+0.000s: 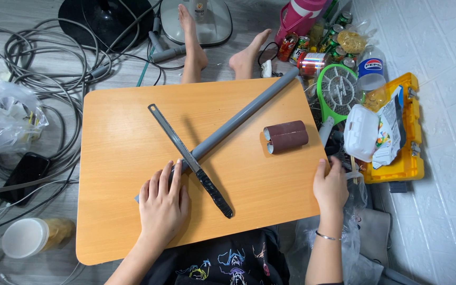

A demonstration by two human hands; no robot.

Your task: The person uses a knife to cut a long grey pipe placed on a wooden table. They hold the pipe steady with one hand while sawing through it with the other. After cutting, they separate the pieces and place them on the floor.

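Note:
A long grey plastic pipe point(238, 120) lies diagonally across a small wooden table point(122, 142). My left hand point(162, 206) presses flat on the pipe's near end, fingers spread. A narrow metal saw blade with a black taped handle point(186, 155) lies crossed over the pipe. A rolled sheet of brown sandpaper point(286, 136) rests at the table's right side. My right hand point(331, 186) grips the table's right edge.
Tangled grey cables point(43, 58) and a plastic bag point(3, 113) lie left, with a black phone point(25, 177) and a white cup point(25, 237). A green racket-shaped swatter point(336, 89), drink cans point(312, 60), a yellow toolbox point(410, 153) and a white box point(362, 132) crowd the right. My bare feet point(196, 53) are beyond the table.

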